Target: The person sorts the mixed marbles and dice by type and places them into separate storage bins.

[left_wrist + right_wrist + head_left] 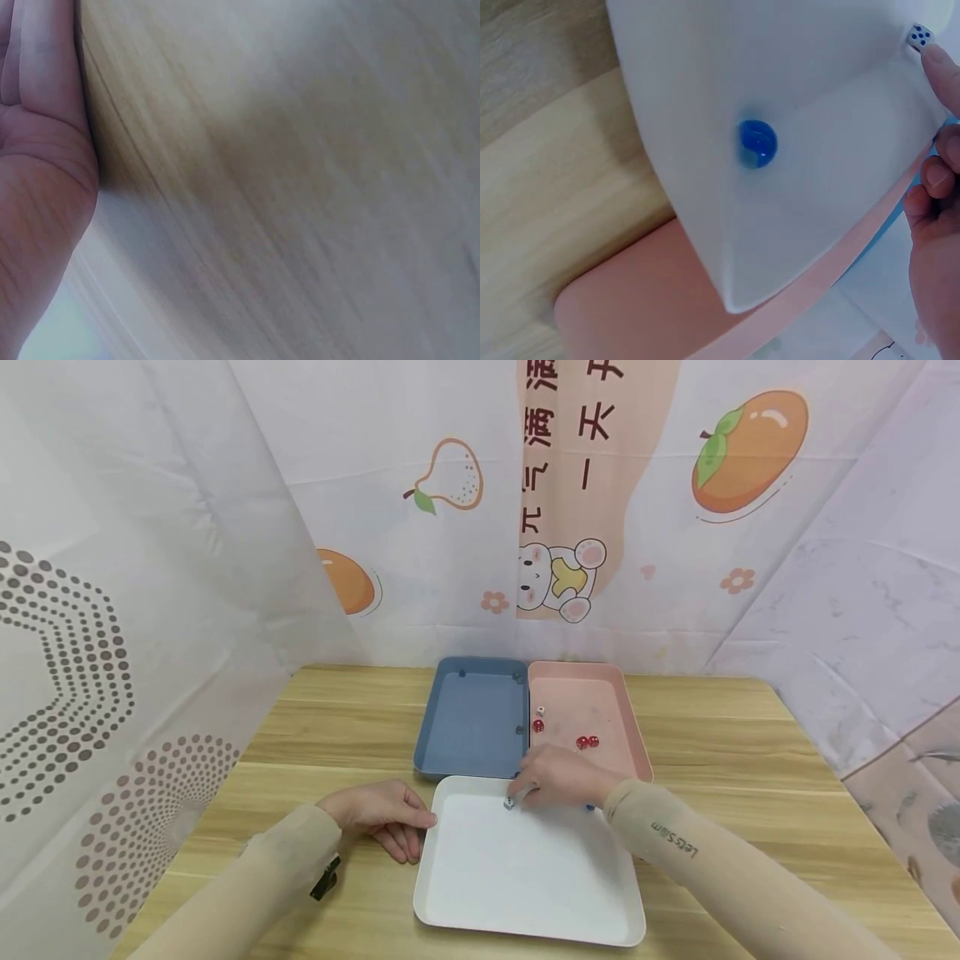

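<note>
In the head view, a white tray [525, 877] lies in front of the person. My right hand [558, 774] reaches over its far edge, fingers bent toward a small white die [509, 803] with blue pips. One fingertip touches that die [920, 36] in the right wrist view; the other fingers curl inward, and whether the thumb pinches it is hidden. A blue glass marble [758, 144] sits in the tray's corner. At the tray's left rim, my left hand [386, 817] rests its thumb on the edge, its loosely bent fingers beside it on the table.
A blue tray [480, 710] with several small dark pieces stands behind the white one. To its right, a pink tray [615, 718] holds red pieces [582, 742] and a whitish die [540, 711]. The wooden table [720, 735] extends to both sides, with patterned cloth behind.
</note>
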Available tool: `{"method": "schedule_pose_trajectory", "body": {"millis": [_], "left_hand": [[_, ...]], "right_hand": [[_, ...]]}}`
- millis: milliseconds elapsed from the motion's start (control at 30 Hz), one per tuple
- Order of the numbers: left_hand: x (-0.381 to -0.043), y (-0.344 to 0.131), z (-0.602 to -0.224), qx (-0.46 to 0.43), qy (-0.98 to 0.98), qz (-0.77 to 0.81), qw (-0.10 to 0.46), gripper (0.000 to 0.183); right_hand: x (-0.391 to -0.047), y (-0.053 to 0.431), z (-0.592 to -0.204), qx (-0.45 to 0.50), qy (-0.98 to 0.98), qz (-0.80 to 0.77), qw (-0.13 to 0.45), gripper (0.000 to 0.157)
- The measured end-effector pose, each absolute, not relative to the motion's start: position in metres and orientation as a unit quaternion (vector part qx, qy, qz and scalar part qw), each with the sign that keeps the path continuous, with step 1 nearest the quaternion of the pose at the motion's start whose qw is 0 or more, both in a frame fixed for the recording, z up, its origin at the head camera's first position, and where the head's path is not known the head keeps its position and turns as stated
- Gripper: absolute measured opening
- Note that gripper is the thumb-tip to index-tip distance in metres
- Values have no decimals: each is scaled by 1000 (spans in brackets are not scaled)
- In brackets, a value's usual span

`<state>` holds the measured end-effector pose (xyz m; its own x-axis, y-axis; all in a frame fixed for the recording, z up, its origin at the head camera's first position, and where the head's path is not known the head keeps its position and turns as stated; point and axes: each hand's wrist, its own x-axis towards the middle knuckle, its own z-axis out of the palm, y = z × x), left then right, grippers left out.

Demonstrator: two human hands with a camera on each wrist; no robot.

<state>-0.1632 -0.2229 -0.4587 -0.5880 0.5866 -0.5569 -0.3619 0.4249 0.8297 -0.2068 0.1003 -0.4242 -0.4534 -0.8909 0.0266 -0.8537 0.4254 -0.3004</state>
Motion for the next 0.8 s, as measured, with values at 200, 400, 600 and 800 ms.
{"method": "schedule_pose_trajectory", "body": {"millis": [200, 400, 600, 800], "left_hand": [[-163, -223, -458, 78, 717, 530, 446, 40], [-163, -223, -458, 76, 719, 529, 445, 39], [-163, -222, -458, 76, 718, 529, 446, 39], [-163, -222, -456, 77, 718, 527, 448, 38]], "right_hand": [[-209, 99, -430, -526, 841, -117, 49, 24], [-207, 97, -429, -519, 846, -108, 46, 22], [-204, 97, -426, -516, 847, -117, 59, 24], [-204, 96, -426, -536, 837, -101, 44, 26]]}}
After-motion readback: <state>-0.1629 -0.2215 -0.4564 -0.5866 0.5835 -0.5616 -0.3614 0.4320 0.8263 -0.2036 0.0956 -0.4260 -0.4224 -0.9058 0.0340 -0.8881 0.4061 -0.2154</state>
